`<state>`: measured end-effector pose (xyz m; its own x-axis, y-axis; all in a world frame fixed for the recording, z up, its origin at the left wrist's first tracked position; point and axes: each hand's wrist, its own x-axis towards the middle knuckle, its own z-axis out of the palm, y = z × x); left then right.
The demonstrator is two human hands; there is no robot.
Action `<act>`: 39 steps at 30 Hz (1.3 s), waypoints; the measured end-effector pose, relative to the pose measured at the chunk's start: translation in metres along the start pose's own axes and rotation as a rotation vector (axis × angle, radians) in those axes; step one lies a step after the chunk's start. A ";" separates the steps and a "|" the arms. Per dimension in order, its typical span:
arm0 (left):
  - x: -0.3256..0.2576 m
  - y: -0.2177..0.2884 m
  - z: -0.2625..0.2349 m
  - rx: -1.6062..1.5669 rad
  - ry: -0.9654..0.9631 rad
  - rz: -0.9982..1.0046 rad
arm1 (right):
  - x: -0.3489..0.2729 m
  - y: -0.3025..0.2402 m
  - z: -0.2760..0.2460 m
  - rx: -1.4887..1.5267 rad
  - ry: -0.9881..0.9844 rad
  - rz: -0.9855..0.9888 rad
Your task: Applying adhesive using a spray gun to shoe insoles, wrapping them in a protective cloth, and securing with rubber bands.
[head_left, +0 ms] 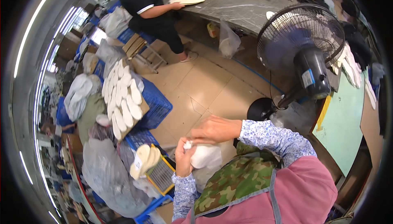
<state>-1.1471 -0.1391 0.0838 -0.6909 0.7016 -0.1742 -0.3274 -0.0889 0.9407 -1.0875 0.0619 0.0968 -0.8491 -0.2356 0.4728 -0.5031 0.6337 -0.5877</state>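
In front of my body, a white, soft bundle (204,156) that looks partly see-through bulges below my fingers. My left hand (183,158) is closed on its gathered end, and a small white tuft sticks up by the thumb. Coming across from the right, my right hand (215,130) has its fingers bent and pressed together over that same end. What lies between the right fingertips is mostly hidden. To the left of my hands, a few pale insoles (146,158) lie by a yellow-framed grey grille (161,175).
Rows of white insoles (123,97) lie on a board over blue crates (153,105). A black fan (301,39) stands to the right, beside a pale green board (346,117). Stuffed plastic bags (108,175) crowd the left. A co-worker (149,11) handles flat pale pieces at a grey table (233,13).
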 end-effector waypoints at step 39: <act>0.908 0.059 0.146 -0.257 -0.638 -0.522 | 0.219 0.656 -0.392 0.087 0.534 0.749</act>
<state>-1.7000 0.5963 0.0240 0.0573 0.9533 -0.2965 -0.6909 0.2522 0.6775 -1.5405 0.7151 0.0725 -0.7816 0.5984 0.1761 0.1192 0.4204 -0.8995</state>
